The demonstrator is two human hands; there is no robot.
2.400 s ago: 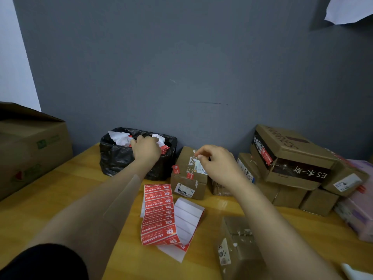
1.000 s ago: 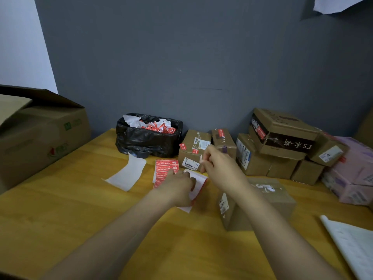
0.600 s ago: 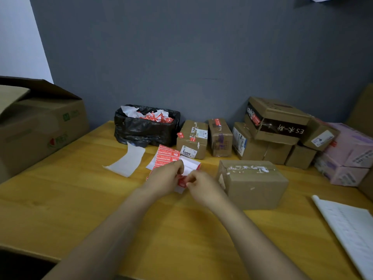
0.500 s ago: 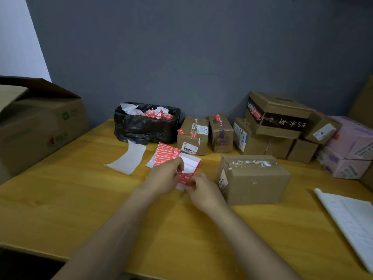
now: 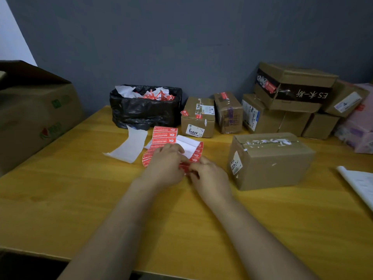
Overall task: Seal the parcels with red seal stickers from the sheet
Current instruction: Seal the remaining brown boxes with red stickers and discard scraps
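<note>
The sheet of red seal stickers [image 5: 164, 134] lies folded on the wooden table [image 5: 80, 199], partly peeled to white backing. My left hand [image 5: 164, 165] holds the sheet's near end down. My right hand [image 5: 209, 178] pinches a red sticker [image 5: 184, 167] at the sheet's lower edge. A brown cardboard parcel [image 5: 270, 160] with torn white tape along its top seam sits just right of my hands. Two smaller parcels [image 5: 198, 120] with red stickers stand behind the sheet.
A black bag-lined bin [image 5: 145, 112] full of red and white scraps stands at the back. A loose white backing strip [image 5: 129, 147] lies left of the sheet. A large carton [image 5: 34, 116] is at left, stacked boxes [image 5: 292, 91] at back right, papers [image 5: 361, 184] at right.
My left hand came back from the bin and my right hand from the small parcel; both now meet at the sticker sheet's near end. The view pulled back and down.
</note>
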